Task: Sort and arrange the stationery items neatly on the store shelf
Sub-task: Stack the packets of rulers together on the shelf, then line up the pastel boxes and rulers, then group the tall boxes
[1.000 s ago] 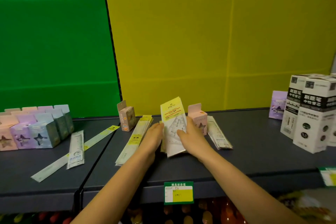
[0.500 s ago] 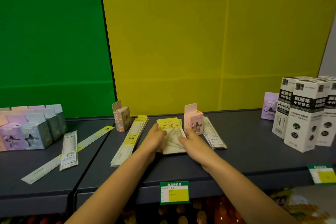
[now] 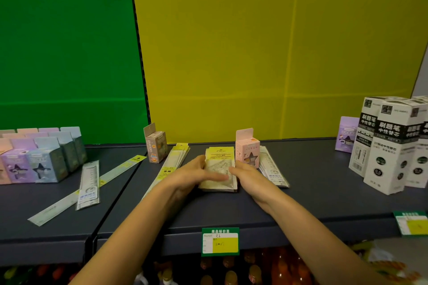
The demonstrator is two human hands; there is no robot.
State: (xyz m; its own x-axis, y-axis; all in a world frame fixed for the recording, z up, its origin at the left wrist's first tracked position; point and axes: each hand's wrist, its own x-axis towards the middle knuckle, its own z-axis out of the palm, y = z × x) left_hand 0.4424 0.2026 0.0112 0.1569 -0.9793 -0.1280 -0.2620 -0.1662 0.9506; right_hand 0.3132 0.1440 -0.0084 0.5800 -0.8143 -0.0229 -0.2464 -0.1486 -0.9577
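Note:
A stack of flat yellow-topped set-square packets (image 3: 220,159) lies on the dark shelf (image 3: 312,192) in the middle. My left hand (image 3: 196,174) rests against the stack's left side with fingers laid across its top. My right hand (image 3: 246,174) presses against its right side. A pink star-window box (image 3: 246,149) stands just behind my right hand. Ruler packets (image 3: 273,169) lie to its right, and more long ruler packets (image 3: 171,164) lie left of my left hand.
Pastel star boxes (image 3: 39,157) stand in rows at far left, with loose rulers (image 3: 89,184) in front. A small brown box (image 3: 155,146) stands by the divider. Tall white refill boxes (image 3: 391,146) and a purple box (image 3: 346,134) stand right. Price tags (image 3: 220,242) hang on the shelf edge.
The packets were held upright in both hands a second ago; they now lie flat on the shelf as a stack, with both hands squared against its sides.

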